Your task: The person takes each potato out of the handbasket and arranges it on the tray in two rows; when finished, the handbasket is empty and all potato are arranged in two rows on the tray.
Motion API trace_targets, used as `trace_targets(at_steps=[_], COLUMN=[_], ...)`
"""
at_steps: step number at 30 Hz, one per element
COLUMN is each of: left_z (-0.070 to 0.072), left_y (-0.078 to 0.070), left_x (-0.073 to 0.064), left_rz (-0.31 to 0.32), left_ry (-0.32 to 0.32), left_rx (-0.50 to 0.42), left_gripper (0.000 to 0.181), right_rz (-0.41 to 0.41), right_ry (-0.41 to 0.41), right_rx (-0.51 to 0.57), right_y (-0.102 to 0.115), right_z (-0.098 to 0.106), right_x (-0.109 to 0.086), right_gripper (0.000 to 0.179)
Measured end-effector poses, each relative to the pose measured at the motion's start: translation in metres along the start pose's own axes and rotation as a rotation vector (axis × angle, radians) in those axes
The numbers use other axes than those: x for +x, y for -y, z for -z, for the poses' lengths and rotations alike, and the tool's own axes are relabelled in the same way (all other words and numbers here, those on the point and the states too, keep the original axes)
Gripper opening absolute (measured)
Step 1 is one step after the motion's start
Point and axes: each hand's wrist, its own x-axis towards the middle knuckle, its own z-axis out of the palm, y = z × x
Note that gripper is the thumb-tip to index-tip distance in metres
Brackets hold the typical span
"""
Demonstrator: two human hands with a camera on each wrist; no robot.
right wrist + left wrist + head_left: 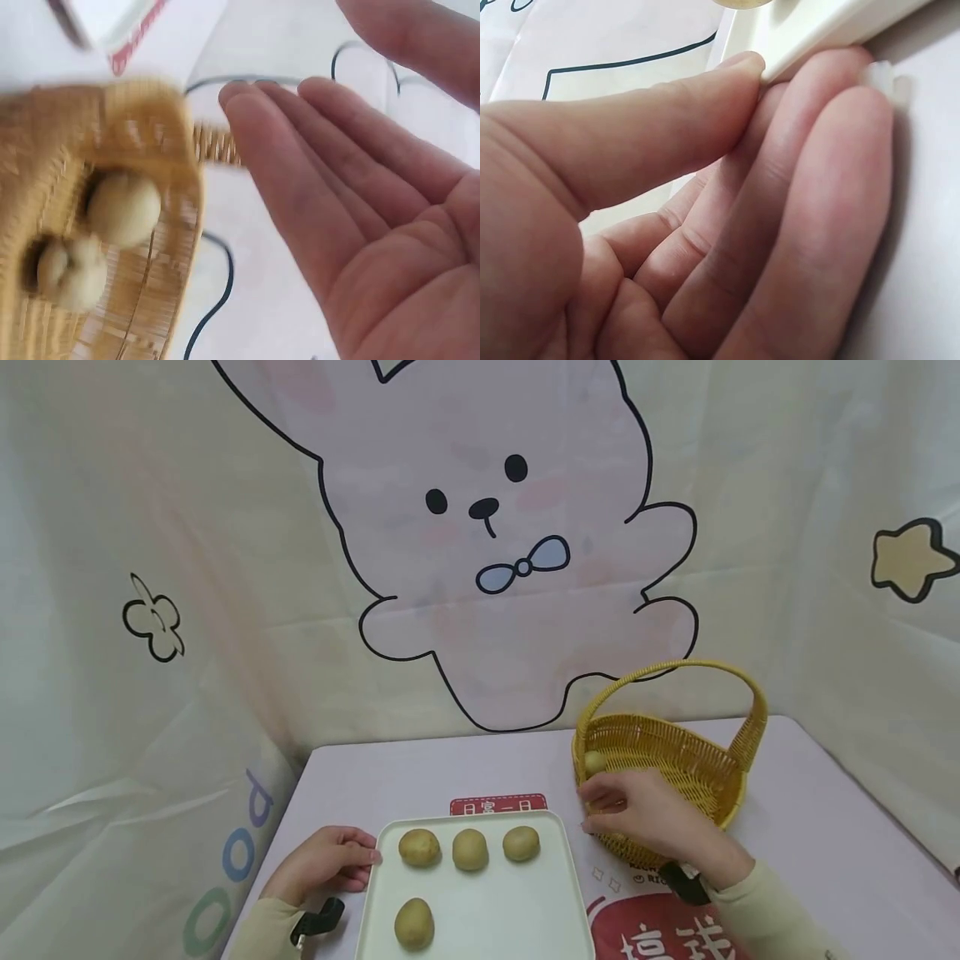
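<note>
My left hand (pixel 330 864) pinches the left rim of the white tray (pixel 510 906); the left wrist view has the thumb on the tray edge and fingers beneath. Along the tray's far side lie three brown potatoes, one the middle potato (pixel 470 849), and another potato (pixel 414 924) lies nearer the front left. Over the near left rim of the yellow wicker basket (pixel 660 735) is my right hand (pixel 652 810), its fingers extended and nothing in them. In the right wrist view a round potato (pixel 124 210) and a lumpy one (pixel 73 274) are inside the basket.
The basket's tall arched handle (pixel 693 664) rises over it. A red printed patch (pixel 660 927) with white characters is on the table between tray and basket. Behind the table hangs a cloth (pixel 495 643) with a cartoon animal.
</note>
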Motion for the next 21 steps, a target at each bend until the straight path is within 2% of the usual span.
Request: trace_targets(at_steps=[4, 8, 15, 21], left_z=[-0.001, -0.001, 0.001, 0.001], left_y=[0.000, 0.000, -0.001, -0.001], left_x=[0.000, 0.000, 0.000, 0.001], left_rz=[0.005, 0.004, 0.002, 0.011], left_ry=[0.004, 0.011, 0.021, 0.019], left_rx=[-0.007, -0.017, -0.027, -0.028], left_gripper=[0.036, 0.036, 0.033, 0.033], right_rz=[-0.036, -0.079, -0.125, -0.156], right_ry=[-0.033, -0.058, -0.032, -0.004], right_rx=[-0.041, -0.095, -0.126, -0.155], right_y=[-0.017, -0.037, -0.058, -0.071], right_z=[0.021, 0.031, 0.039, 0.036], right_x=[0.010, 0.026, 0.058, 0.082], right_gripper=[0.036, 0.039, 0.044, 0.043])
